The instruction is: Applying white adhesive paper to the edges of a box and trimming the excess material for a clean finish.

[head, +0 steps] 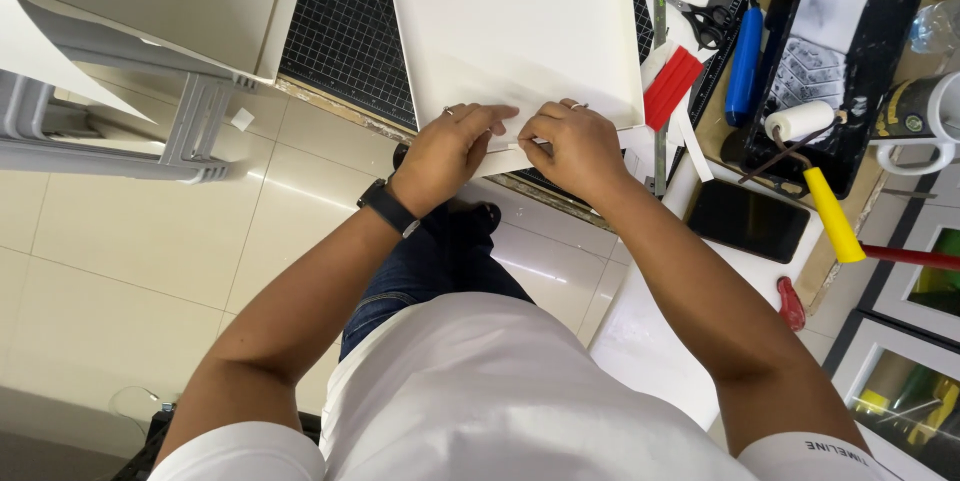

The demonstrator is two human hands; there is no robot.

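Left to right: left hand [447, 146] with black wristband pinches the near edge of a large flat white board [510, 26] lying over the black gridded cutting mat [345, 26] on the bench; right hand [577, 146] grips the same edge. Risk: board overhangs, could crease or slide off. Board looks stiff, smooth, clean.

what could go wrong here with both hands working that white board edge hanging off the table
1. The white board overhangs the cutting mat toward the person; pressure from the left hand and right hand at its near edge could tip or slide it.
2. The scissors and the paint roller in the black tray sit close to the right elbow's path; a bump might smear paint onto the board.
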